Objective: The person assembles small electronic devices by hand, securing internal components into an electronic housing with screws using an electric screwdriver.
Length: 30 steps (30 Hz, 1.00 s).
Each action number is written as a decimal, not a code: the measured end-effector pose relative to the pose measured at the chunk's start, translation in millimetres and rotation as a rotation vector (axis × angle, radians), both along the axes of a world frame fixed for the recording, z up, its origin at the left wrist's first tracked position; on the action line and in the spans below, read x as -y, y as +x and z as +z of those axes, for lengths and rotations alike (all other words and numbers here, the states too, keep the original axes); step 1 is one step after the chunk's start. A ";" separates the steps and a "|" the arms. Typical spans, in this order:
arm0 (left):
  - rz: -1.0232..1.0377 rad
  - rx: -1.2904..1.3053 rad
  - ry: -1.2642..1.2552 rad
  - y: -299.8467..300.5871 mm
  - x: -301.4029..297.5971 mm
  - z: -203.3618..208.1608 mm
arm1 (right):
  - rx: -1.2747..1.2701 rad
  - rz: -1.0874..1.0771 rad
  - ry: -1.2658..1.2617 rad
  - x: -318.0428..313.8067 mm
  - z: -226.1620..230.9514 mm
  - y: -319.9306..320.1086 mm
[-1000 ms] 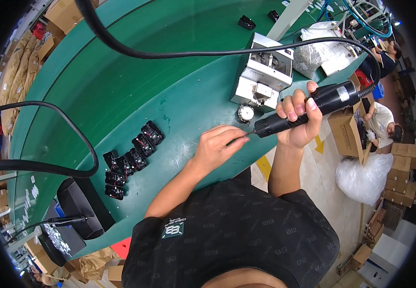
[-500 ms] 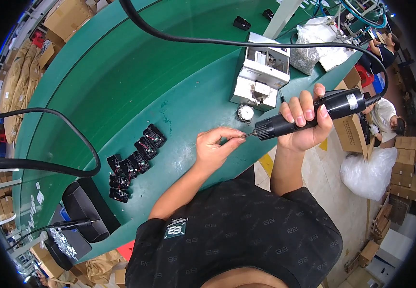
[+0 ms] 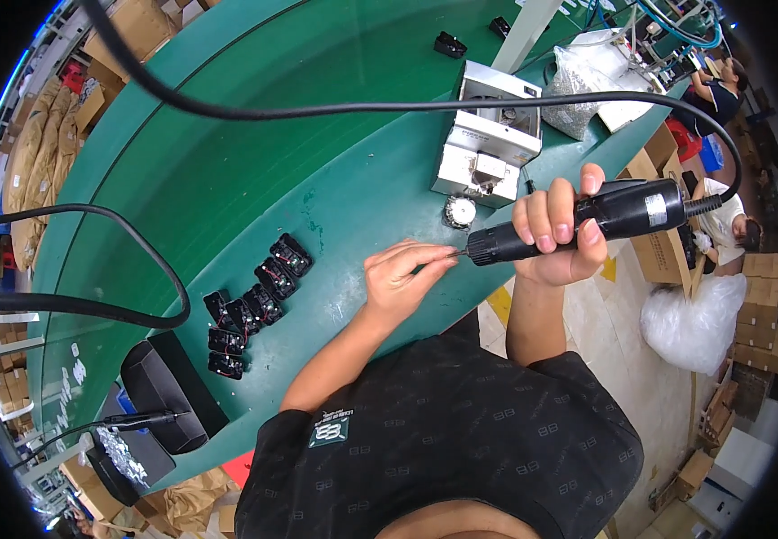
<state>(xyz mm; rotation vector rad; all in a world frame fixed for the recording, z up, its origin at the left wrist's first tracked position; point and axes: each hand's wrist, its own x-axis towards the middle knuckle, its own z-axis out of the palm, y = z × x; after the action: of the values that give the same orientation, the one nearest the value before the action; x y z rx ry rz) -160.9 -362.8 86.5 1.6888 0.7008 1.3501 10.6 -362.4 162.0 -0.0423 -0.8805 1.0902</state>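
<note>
**Black electric screwdriver held level above the bench edge**

The electric screwdriver [image 3: 587,220] is a black, cylindrical power tool with a thick body and a narrower front section that ends in a thin metal bit. It lies nearly horizontal, its bit pointing to the person's left, over the near edge of the green bench. A pale label sits near its rear end, where a black cable [image 3: 389,108] leaves it and arcs high across the bench.

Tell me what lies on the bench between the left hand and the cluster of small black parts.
Nothing: the head view shows only bare green bench top between the left hand and the black parts.
</note>
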 end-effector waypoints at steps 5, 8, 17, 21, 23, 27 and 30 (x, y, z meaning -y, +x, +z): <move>-0.008 -0.175 0.160 -2.2 -6.6 -2.4 | 0.078 -0.040 -0.049 -1.4 -2.6 -0.4; -0.005 -0.234 0.144 -1.2 -16.5 5.8 | 0.116 -0.133 -0.172 -0.1 -7.0 3.0; 0.211 -0.465 -0.057 -1.2 -153.1 -11.8 | 0.443 -0.358 -0.438 25.3 -72.7 8.3; 0.172 -0.574 -0.043 51.0 -230.3 -27.4 | 0.513 -0.431 -0.488 35.8 -96.5 4.8; 0.160 -0.660 0.008 76.3 -263.0 -33.7 | 0.497 -0.402 -0.494 37.7 -97.6 5.1; 0.178 -0.777 0.019 128.9 -312.3 -55.1 | 0.445 -0.353 -0.450 46.1 -103.6 13.2; 0.219 -0.777 0.019 159.5 -326.3 -57.4 | 0.320 -0.328 -0.441 61.2 -103.3 17.1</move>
<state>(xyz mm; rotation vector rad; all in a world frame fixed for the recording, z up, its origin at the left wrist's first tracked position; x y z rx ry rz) -1.4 -36.5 29.1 2.2087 1.3378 0.7975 27.7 -423.6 58.8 -0.7207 -0.8621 0.9613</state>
